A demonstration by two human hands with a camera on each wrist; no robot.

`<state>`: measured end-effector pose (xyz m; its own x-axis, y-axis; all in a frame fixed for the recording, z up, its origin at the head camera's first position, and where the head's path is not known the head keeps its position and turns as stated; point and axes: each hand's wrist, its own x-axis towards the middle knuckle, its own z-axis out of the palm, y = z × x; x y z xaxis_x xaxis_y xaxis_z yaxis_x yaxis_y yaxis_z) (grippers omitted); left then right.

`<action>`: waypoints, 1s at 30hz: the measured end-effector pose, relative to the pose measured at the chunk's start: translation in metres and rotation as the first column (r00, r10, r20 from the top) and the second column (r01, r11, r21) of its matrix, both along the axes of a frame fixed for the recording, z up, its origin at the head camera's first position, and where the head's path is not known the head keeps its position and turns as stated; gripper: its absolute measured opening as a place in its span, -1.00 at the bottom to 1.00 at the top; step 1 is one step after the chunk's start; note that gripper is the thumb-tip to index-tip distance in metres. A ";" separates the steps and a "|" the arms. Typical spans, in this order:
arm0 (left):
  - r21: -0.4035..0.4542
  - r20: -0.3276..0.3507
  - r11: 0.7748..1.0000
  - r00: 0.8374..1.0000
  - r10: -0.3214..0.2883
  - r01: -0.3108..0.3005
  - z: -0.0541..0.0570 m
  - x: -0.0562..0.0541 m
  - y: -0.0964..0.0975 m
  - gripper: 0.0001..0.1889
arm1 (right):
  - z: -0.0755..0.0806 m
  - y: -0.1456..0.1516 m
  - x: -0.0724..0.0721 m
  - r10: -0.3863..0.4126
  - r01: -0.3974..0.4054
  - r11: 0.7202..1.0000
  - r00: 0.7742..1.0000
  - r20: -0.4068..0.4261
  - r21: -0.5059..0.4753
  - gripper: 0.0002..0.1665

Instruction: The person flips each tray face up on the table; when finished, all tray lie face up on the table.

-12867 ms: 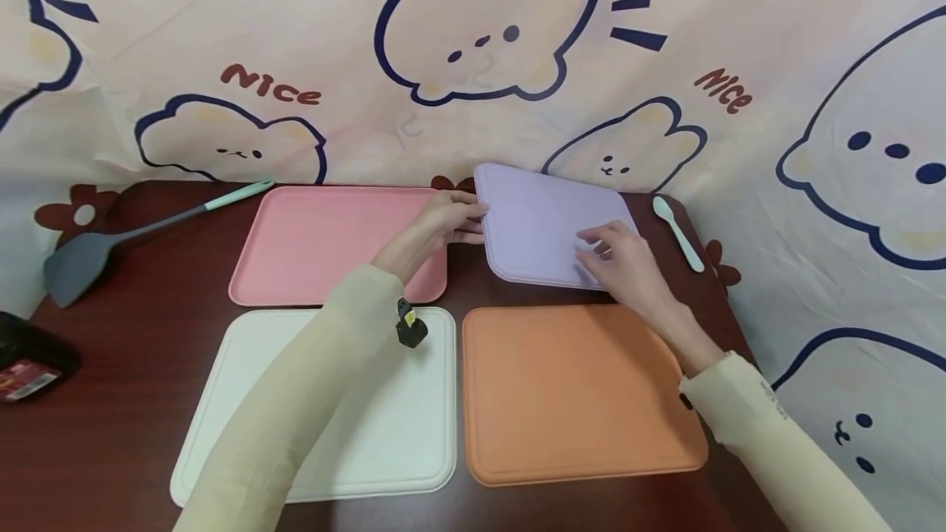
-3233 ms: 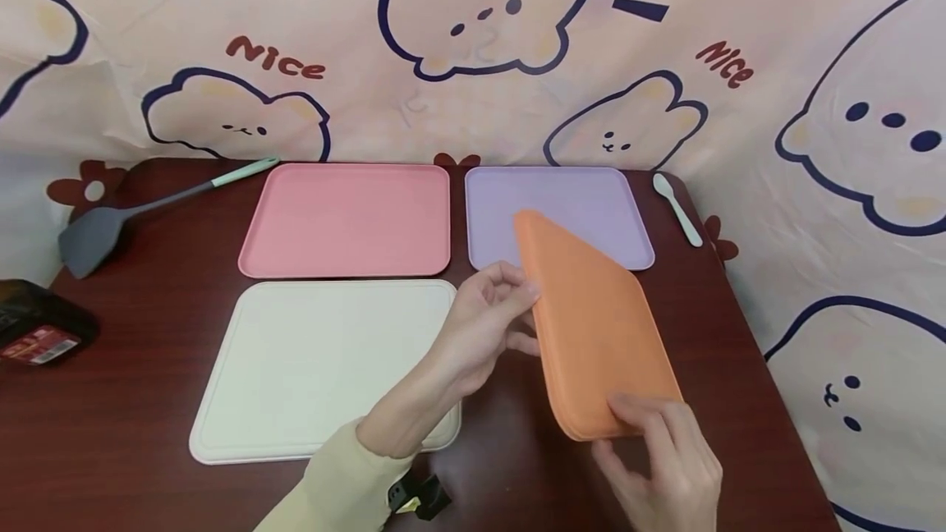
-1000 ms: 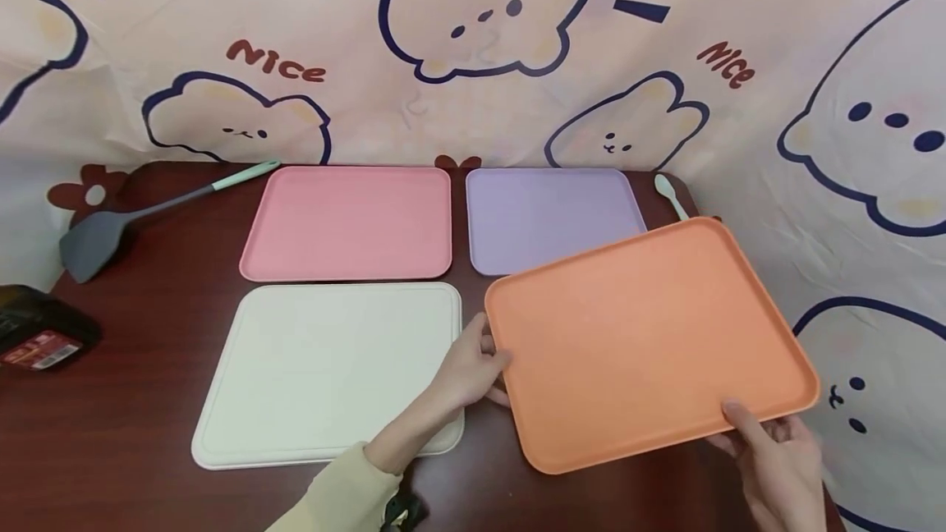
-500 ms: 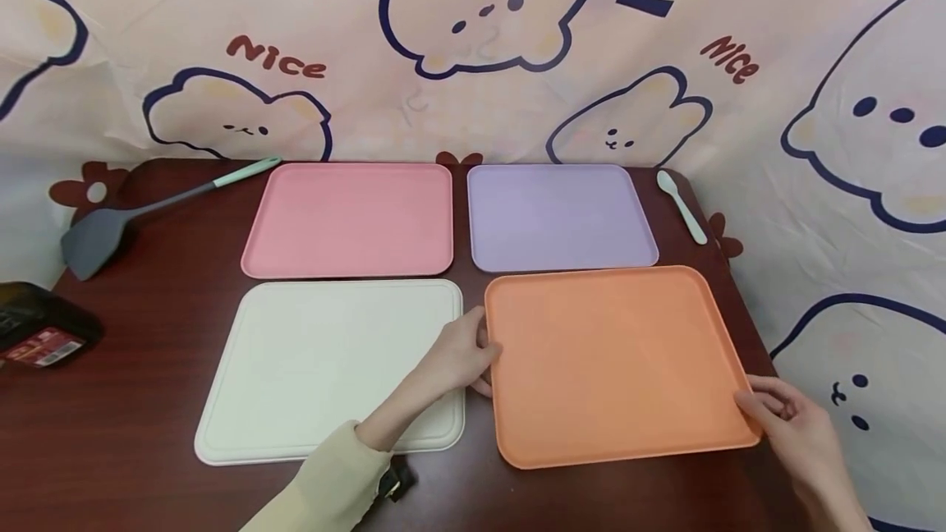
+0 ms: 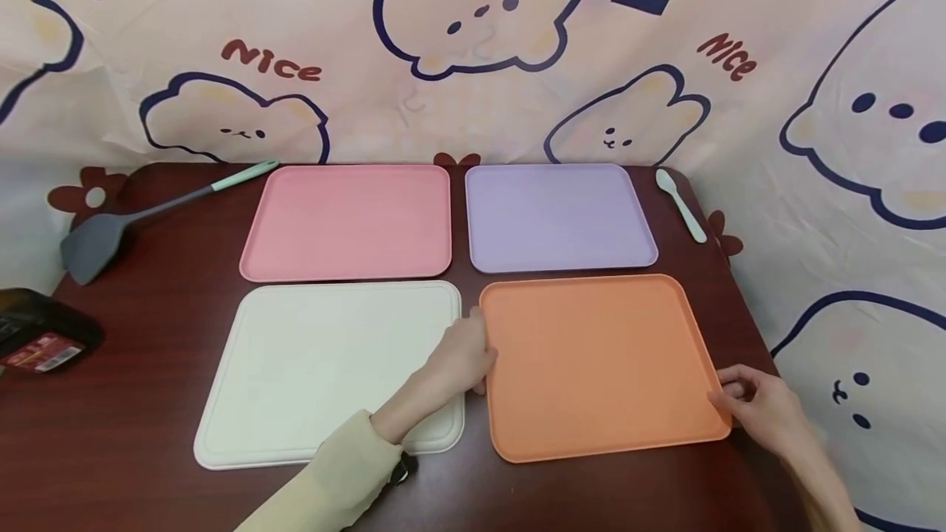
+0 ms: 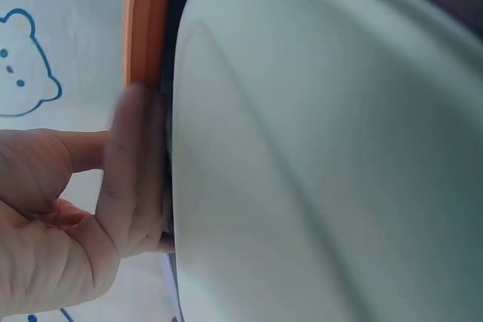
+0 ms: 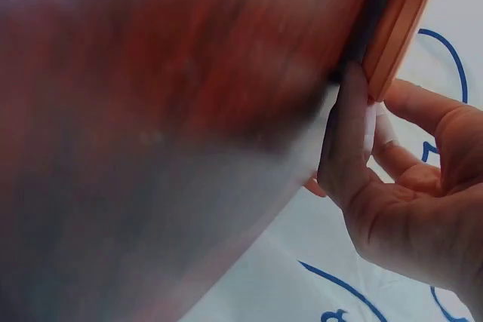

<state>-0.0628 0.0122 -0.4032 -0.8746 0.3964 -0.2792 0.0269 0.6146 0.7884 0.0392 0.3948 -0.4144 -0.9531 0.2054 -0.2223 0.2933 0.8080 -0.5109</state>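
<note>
An orange tray (image 5: 591, 360) with its raised rim facing up lies low over the table, at the front right in the head view. My left hand (image 5: 456, 358) pinches its left edge, with the thumb on the rim and the wrist over the white tray (image 5: 318, 368). At the lower right corner, my right hand (image 5: 764, 410) grips the other edge. In the right wrist view, the fingers (image 7: 351, 130) reach under the orange edge, close over the dark tabletop. The white tray lies underside up, right beside the orange one.
Behind lie a pink tray (image 5: 347, 224) and a purple tray (image 5: 557, 216), both rim up. A spatula (image 5: 96, 245) rests at the back left and a pale spoon (image 5: 681, 208) at the back right. A dark bottle (image 5: 40, 331) lies at the left. A printed cloth (image 5: 443, 121) hangs behind the table.
The purple tray, lifted in the earliest frame, now lies flat. The orange tray went from underside up to tilted between both hands, then rim up, and came down toward the table.
</note>
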 end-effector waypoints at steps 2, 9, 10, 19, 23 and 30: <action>-0.036 0.002 0.999 1.000 -0.004 0.004 0.000 0.000 0.001 -0.36 | 0.001 0.000 -0.002 -0.008 0.007 1.000 1.000 0.014 0.012 -0.71; -0.132 -0.012 0.991 1.000 0.001 -0.003 -0.001 -0.003 0.006 -0.29 | 0.002 -0.002 -0.007 -0.010 0.008 0.998 1.000 0.030 0.059 -0.72; -0.143 -0.014 0.990 1.000 0.002 -0.004 -0.002 -0.003 0.007 -0.29 | 0.003 -0.003 -0.008 -0.012 0.011 0.998 1.000 0.027 0.065 -0.73; -0.183 -0.021 0.983 1.000 -0.010 0.006 -0.001 -0.004 0.010 -0.27 | 0.003 -0.006 -0.010 -0.008 0.007 0.996 1.000 0.011 0.092 -0.78; -0.187 -0.024 0.982 0.999 -0.038 0.033 0.002 -0.004 0.009 -0.26 | 0.004 -0.005 -0.009 0.008 -0.008 0.994 1.000 0.000 0.105 -0.79; -0.206 -0.003 0.976 0.998 -0.070 0.068 0.006 -0.004 0.006 -0.24 | 0.004 -0.005 -0.010 0.008 -0.010 0.994 1.000 0.022 0.108 -0.78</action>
